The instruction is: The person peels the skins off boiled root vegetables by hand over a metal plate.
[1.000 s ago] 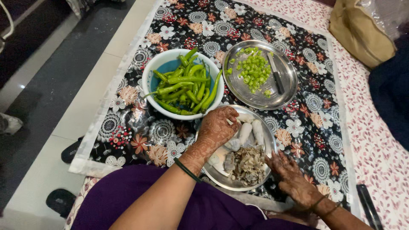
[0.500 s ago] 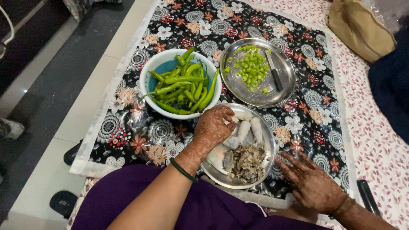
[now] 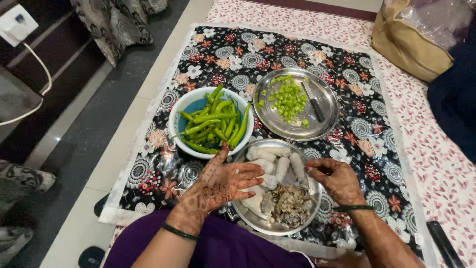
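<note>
The left hand (image 3: 223, 181) is open flat, palm up, fingers spread wide, and holds nothing. Its fingertips hang over the near steel plate (image 3: 248, 211). The right hand (image 3: 334, 178) is curled over the same plate; I cannot tell if it pinches anything. Between the two hands, on that plate, lie pale peeled pieces (image 3: 282, 161) and a heap of peels (image 3: 290, 198). Just past the left hand stands a white bowl (image 3: 178, 111) full of green chillies (image 3: 213, 124). Past the right hand, a second steel plate (image 3: 277, 126) holds chopped chilli (image 3: 287, 99) and a knife (image 3: 313, 103).
</note>
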